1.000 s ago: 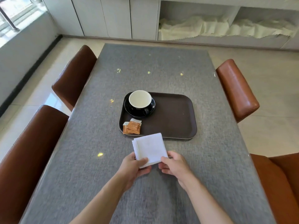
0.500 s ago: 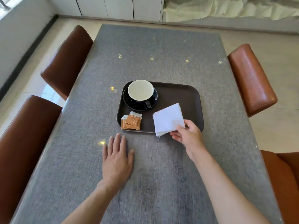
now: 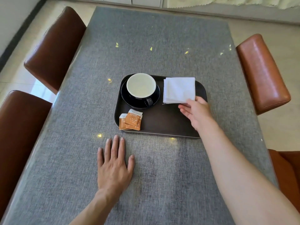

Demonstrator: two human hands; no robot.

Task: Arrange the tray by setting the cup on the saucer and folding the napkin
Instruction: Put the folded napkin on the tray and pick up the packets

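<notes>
A dark brown tray (image 3: 164, 125) lies on the grey table. At its back left a black cup (image 3: 140, 86) with a pale inside stands on a black saucer (image 3: 129, 101). To the right of the cup, over the tray's back right part, is a folded white napkin (image 3: 179, 90). My right hand (image 3: 195, 112) pinches the napkin's near right corner. My left hand (image 3: 114, 161) rests flat on the table in front of the tray, fingers spread, holding nothing.
Orange sachets (image 3: 130, 121) lie in the tray's front left corner. Brown leather chairs (image 3: 53, 46) stand along the left side and others (image 3: 263, 73) on the right. The grey table (image 3: 154, 46) stretches behind the tray.
My right hand has carried the folded napkin from the tray's front edge to its back right, beside the cup. My left hand let go earlier and stays flat on the table.
</notes>
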